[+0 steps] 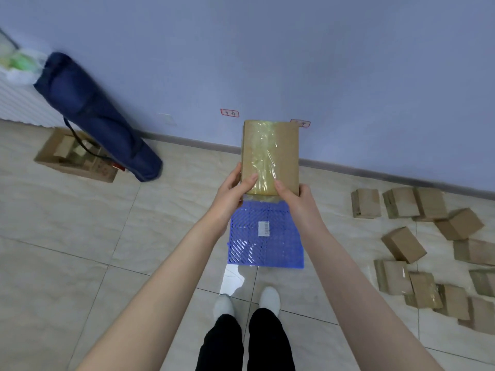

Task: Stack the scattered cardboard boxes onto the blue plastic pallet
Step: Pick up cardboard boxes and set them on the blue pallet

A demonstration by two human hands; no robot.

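Two bare forearms (pixel 166 285) are stretched forward above black trousers (pixel 267 341) and white shoes (pixel 270 297) on the tiled floor (pixel 80 236). A box (pixel 270 153) is gripped at its near end by both hands. The left hand (pixel 233 191) is wrapped round the near left corner, with the thumb laid flat on top and the fingers curled along the side. The right hand (pixel 294 196) is set at the near right corner with the thumb on top; its other fingers are hidden under the box.

The box is held with its broad face up and its long axis pointing away from the person toward the wall (pixel 267 62). A strip of glossy tape is run lengthwise along its top. It is held over the far end of the pallet (pixel 267 253), which lies flat on the floor just ahead of the shoes and bears a white sticker (pixel 263 228). Whether box and pallet touch cannot be told.

Loose boxes (pixel 401 245) are scattered on the floor to the right. To the left, a dark blue bag (pixel 93 116) is leaned against the wall over an open carton (pixel 75 156).
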